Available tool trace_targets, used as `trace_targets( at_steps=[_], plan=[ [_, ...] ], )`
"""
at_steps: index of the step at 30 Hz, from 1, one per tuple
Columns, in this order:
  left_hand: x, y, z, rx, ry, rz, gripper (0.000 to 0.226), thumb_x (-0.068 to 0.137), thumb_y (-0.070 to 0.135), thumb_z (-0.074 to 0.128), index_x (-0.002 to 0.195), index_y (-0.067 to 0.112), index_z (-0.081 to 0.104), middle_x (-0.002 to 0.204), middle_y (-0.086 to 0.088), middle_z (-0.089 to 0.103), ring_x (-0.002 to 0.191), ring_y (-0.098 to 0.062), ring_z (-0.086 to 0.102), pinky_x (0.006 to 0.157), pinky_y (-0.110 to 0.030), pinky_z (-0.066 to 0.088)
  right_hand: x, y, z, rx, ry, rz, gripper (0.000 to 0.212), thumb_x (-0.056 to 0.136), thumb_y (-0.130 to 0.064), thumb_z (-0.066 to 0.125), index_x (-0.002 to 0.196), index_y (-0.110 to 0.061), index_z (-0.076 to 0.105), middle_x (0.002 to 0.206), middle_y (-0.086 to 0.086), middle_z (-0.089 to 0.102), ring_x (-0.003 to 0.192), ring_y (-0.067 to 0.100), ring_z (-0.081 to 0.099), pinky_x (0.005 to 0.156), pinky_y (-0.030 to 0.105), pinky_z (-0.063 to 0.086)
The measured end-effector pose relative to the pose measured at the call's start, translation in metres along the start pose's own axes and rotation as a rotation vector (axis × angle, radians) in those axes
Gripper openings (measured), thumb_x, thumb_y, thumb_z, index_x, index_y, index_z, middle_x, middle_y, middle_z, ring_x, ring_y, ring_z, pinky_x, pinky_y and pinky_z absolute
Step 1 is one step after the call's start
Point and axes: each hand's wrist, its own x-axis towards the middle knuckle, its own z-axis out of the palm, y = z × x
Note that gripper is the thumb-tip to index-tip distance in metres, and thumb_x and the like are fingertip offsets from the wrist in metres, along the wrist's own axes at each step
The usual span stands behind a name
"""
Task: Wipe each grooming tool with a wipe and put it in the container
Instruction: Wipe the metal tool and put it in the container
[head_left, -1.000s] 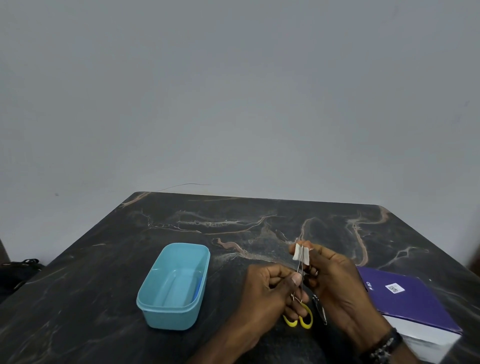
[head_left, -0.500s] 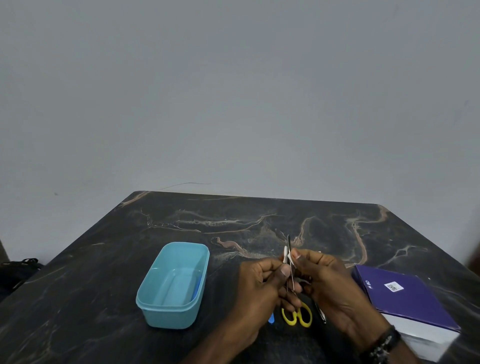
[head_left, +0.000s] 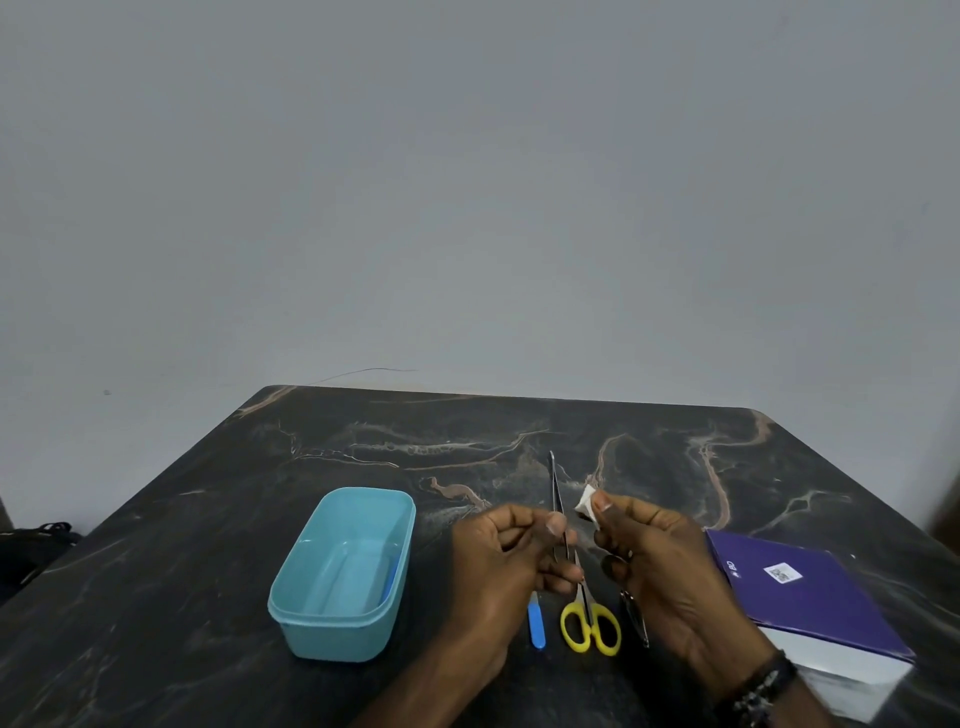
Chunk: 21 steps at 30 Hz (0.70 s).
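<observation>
Two hands hover low over the dark marbled counter (head_left: 260, 519), each occupied. The left hand (head_left: 511, 564) pinches a slim pair of tweezers (head_left: 555, 483) between thumb and fingers near its lower end, so the long axis stands nearly upright, tips pointing up and away from the person. The right hand (head_left: 657, 564) holds a small white wipe (head_left: 588, 502) pinched at its fingertips, just beside the tweezers' shaft but apart from it. The blue container (head_left: 291, 587) sits to the left of both hands, open side up and nearer the left hand, which carries the tool. By my reckoning the tweezers only need to swing leftward and tip down to drop in lengthwise along the tub. On the counter beneath the hands lie yellow-handled scissors (head_left: 590, 626), a blue-handled tool (head_left: 536, 626) and a metal tool (head_left: 636, 616) that looks like nail clippers, all seemingly unwiped. A purple box (head_left: 795, 597) rests at the right.
</observation>
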Motion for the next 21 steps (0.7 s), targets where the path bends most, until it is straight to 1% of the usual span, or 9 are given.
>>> trace_targets(
  at_steps=[3,7,9,11,13,15,16,18,21],
  plan=[
    [0.0,-0.005,0.0,0.117,0.009,0.041,0.006,0.083,0.011,0.071,0.082,0.006,0.068,0.076,-0.015,0.074,0.055,-0.025,0.068,0.051,-0.029,0.056,0.001,0.002,-0.001,0.04,0.035,-0.037,0.02,0.082,-0.014,0.067,0.094,0.0,0.074,0.067,0.007,0.063,0.066,0.015,0.052,0.06,0.028,0.04],
    [-0.002,-0.009,0.003,0.262,0.038,0.107,0.007,0.08,0.01,0.076,0.076,0.008,0.07,0.067,-0.014,0.072,0.054,-0.028,0.069,0.053,-0.035,0.058,0.0,0.004,0.0,0.046,0.024,-0.091,0.025,0.068,-0.021,0.071,0.086,-0.004,0.076,0.063,0.007,0.065,0.067,0.018,0.057,0.066,0.033,0.045],
    [-0.003,-0.01,0.002,0.312,0.034,0.139,0.007,0.081,0.012,0.075,0.076,0.012,0.07,0.066,-0.011,0.072,0.053,-0.023,0.07,0.054,-0.038,0.058,-0.001,0.004,0.001,0.037,0.0,-0.108,0.021,0.068,-0.021,0.071,0.081,-0.005,0.077,0.065,0.008,0.067,0.066,0.018,0.06,0.067,0.032,0.048],
    [-0.004,-0.011,0.0,0.406,0.01,0.19,0.008,0.082,0.02,0.075,0.075,0.019,0.07,0.065,-0.005,0.073,0.054,-0.017,0.07,0.057,-0.04,0.06,-0.001,0.005,0.002,0.004,-0.008,-0.13,0.02,0.069,-0.02,0.071,0.082,-0.006,0.077,0.07,0.011,0.07,0.068,0.021,0.062,0.069,0.033,0.05],
    [-0.005,-0.014,-0.002,0.483,0.002,0.224,0.011,0.082,0.026,0.075,0.073,0.022,0.069,0.063,-0.001,0.072,0.053,-0.012,0.07,0.058,-0.041,0.061,-0.002,0.006,0.002,-0.007,0.016,-0.159,0.022,0.069,-0.02,0.072,0.083,-0.005,0.077,0.073,0.014,0.071,0.071,0.027,0.061,0.07,0.036,0.051],
    [-0.005,-0.016,-0.002,0.542,0.007,0.251,0.014,0.081,0.031,0.074,0.072,0.022,0.069,0.061,0.003,0.072,0.051,-0.008,0.069,0.056,-0.041,0.06,-0.002,0.006,0.003,-0.01,0.061,-0.199,0.015,0.073,-0.02,0.072,0.08,-0.007,0.077,0.073,0.016,0.068,0.068,0.025,0.057,0.069,0.039,0.049],
    [-0.006,-0.017,-0.002,0.572,0.004,0.265,0.015,0.08,0.033,0.074,0.072,0.022,0.068,0.061,0.004,0.072,0.05,-0.006,0.069,0.054,-0.039,0.059,-0.002,0.005,0.004,-0.01,0.097,-0.23,0.011,0.077,-0.018,0.072,0.078,-0.009,0.077,0.07,0.013,0.067,0.063,0.021,0.055,0.066,0.038,0.048],
    [-0.008,-0.017,-0.001,0.62,-0.006,0.289,0.014,0.081,0.033,0.073,0.073,0.022,0.068,0.062,0.004,0.071,0.051,-0.005,0.068,0.051,-0.034,0.058,0.001,0.003,0.003,0.02,0.195,-0.307,0.007,0.083,-0.014,0.069,0.08,-0.013,0.075,0.063,0.003,0.066,0.057,0.011,0.053,0.059,0.029,0.048],
    [-0.012,-0.012,0.0,0.68,0.006,0.354,0.011,0.083,0.031,0.073,0.077,0.022,0.069,0.063,0.008,0.069,0.053,-0.004,0.067,0.05,-0.023,0.053,0.003,0.001,-0.001,0.021,0.325,-0.432,0.005,0.086,-0.016,0.067,0.084,-0.017,0.072,0.06,-0.007,0.069,0.055,0.002,0.059,0.053,0.014,0.049]
  ],
)
